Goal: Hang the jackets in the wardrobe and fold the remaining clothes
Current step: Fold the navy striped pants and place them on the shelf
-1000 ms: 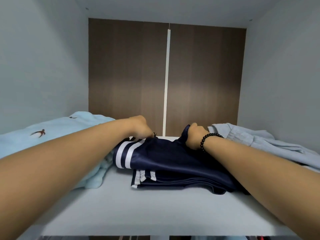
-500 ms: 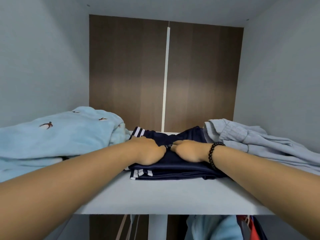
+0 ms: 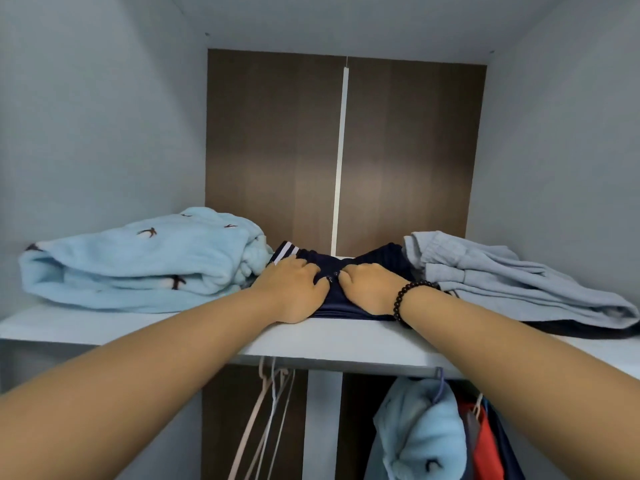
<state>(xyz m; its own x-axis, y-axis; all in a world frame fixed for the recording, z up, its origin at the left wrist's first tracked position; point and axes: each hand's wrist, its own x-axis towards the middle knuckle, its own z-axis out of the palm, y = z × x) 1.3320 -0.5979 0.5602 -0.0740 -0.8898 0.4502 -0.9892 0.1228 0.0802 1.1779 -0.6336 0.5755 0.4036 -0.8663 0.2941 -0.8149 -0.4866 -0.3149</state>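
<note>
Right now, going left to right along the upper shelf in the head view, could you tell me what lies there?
Fluffy light-blue bird-print garment → left hand → right hand, both on the folded navy white-striped garment → crumpled grey-blue garment.

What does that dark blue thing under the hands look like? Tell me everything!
The navy garment is folded flat, smooth and slightly shiny, with white stripes at its back left corner. It lies on the white shelf between a fluffy light-blue bundle and a grey-blue one. The left hand and right hand rest on top.
</note>
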